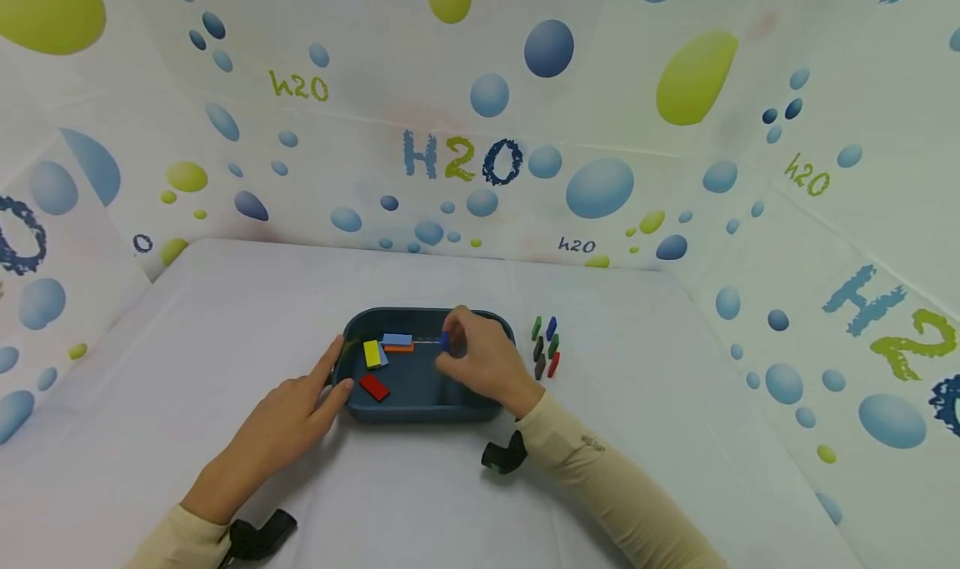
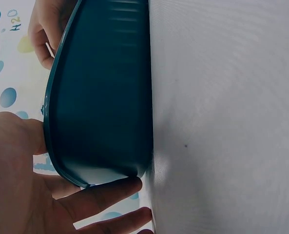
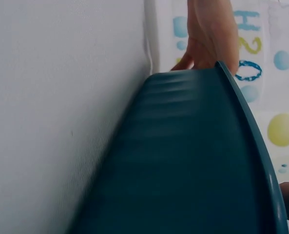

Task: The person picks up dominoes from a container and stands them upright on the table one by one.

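A dark teal tray stands on the white table. My left hand rests against its left end, thumb at the rim and fingers fairly straight; in the left wrist view the left hand touches the outside of the tray wall. Over the tray's right part, my right hand pinches a small dark blue block between thumb and fingers. Inside the tray, toward the left, are a light blue block, an orange block, a yellow block with another light blue one beside it, and a red block.
Right of the tray, several thin blocks stand in two columns, among them a green block, a blue block, a black block and a red block. A printed cloth hangs behind the table. Black wrist cameras sit under both wrists.
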`<state>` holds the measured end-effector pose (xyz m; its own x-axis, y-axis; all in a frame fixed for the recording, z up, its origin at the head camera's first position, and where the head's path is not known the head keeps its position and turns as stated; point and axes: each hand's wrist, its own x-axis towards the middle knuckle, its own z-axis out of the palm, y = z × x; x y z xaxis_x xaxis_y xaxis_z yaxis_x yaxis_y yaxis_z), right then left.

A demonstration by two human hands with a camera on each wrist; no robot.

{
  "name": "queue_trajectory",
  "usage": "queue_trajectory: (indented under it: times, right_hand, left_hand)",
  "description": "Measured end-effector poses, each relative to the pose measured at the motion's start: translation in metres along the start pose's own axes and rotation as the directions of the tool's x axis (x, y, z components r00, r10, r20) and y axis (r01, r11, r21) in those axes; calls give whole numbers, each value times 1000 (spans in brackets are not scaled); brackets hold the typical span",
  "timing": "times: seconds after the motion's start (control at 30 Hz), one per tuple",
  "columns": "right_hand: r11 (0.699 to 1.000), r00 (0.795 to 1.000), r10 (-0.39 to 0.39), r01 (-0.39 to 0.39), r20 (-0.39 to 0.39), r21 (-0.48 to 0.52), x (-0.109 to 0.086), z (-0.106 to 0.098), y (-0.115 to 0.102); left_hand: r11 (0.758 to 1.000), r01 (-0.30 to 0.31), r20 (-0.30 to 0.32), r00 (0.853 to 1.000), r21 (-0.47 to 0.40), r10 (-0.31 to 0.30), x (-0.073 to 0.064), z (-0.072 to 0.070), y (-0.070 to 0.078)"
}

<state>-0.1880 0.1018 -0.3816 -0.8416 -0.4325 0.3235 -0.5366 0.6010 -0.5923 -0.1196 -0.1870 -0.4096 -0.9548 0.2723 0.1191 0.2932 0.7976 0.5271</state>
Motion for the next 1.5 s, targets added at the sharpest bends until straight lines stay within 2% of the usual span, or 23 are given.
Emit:
queue_trajectory:
  times: [0.33, 0.63, 1.03, 1.5]
  right_hand:
    - [1000, 999, 2, -1, -49, 24, -5, -19, 7]
    - [998, 998, 28, -25, -60, 49, -11, -25, 15]
    - [999, 990, 4, 2, -143, 40, -10, -44, 23]
    - [998, 980, 54, -47, -193, 42, -16, -60, 34]
  left_hand:
    - [1000, -3, -5, 1000, 4, 3, 0, -1, -1]
    - [1000, 4, 13, 1000, 9, -4, -1, 2, -1]
    - [1000, -1, -7, 1000, 3, 1, -2, 1, 0]
    - [1000, 2, -5, 1000, 4, -2, -1, 1, 0]
